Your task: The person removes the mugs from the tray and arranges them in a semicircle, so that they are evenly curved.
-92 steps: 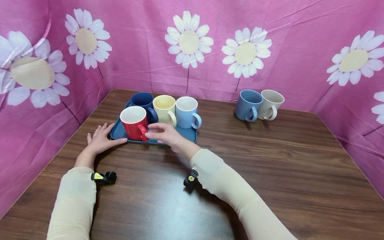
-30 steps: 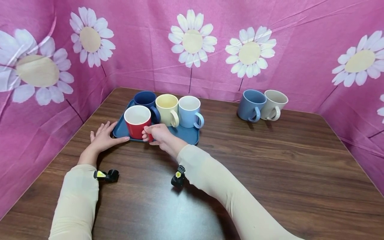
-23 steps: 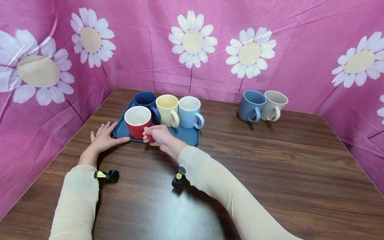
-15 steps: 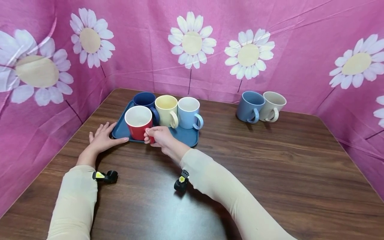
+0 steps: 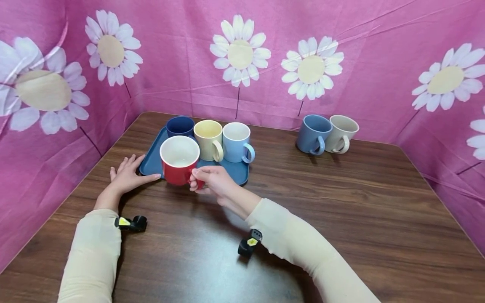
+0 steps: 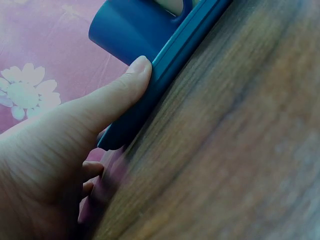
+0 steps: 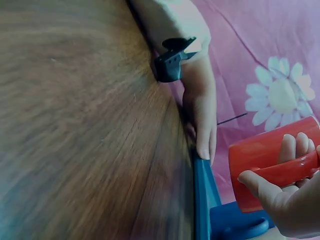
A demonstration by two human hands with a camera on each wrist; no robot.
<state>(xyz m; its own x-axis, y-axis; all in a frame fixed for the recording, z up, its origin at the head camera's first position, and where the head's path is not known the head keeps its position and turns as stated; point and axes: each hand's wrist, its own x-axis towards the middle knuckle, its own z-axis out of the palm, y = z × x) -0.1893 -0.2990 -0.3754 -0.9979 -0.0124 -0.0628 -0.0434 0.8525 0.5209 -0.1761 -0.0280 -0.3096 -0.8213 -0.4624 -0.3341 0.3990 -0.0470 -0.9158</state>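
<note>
My right hand [image 5: 214, 182] grips the handle of a red mug [image 5: 175, 173] with a white inside. In the right wrist view the red mug [image 7: 260, 145] is raised clear of the blue tray [image 7: 201, 200], its handle in the curled fingers. At the tray's near left corner rests my left hand [image 5: 126, 177], fingers spread. Its thumb touches the front rim of the tray [image 6: 172, 57] in the left wrist view. Along the back of the tray stand a navy mug [image 5: 178, 126], partly hidden by the red one, a pale yellow mug [image 5: 206, 145] and a light blue mug [image 5: 234, 147].
A grey-blue mug [image 5: 312, 134] and a beige mug [image 5: 337, 139] stand side by side at the back right of the brown wooden table [image 5: 360, 210]. A pink cloth [image 5: 170, 54] with daisies hangs behind and at both sides.
My right hand has closed round the red mug's handle and lifted the mug off the tray, towards me and slightly right. My left hand stays at the tray's corner; the other mugs have not moved.
</note>
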